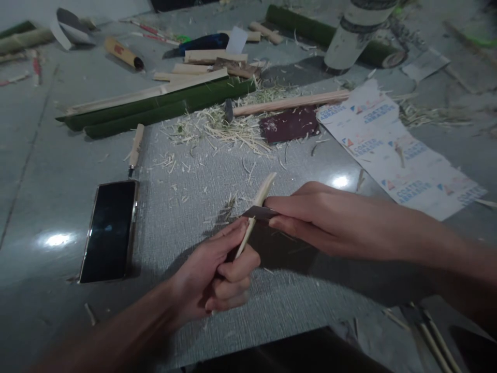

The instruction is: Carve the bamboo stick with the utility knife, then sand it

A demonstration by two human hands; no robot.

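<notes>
My left hand [225,274] is closed around a thin, pale bamboo strip [264,189], which points up and away from me. Thumb and forefinger pinch it near its middle. From the right, my right hand [334,217] grips a flat metal knife blade [258,212] between thumb and fingers. The blade lies across the strip, touching it just beyond my left thumb. Whatever handle the knife has is hidden inside my right hand. Small shavings [233,201] are scattered under and beyond the strip.
A phone [108,233] and a wooden-handled tool [135,147] lie left. Split green bamboo [166,106], a shavings heap [233,127], a hammer [287,103] and dark red sandpaper [289,125] lie ahead. Right are a printed abrasive sheet [392,145] and a bottle-like container [345,44].
</notes>
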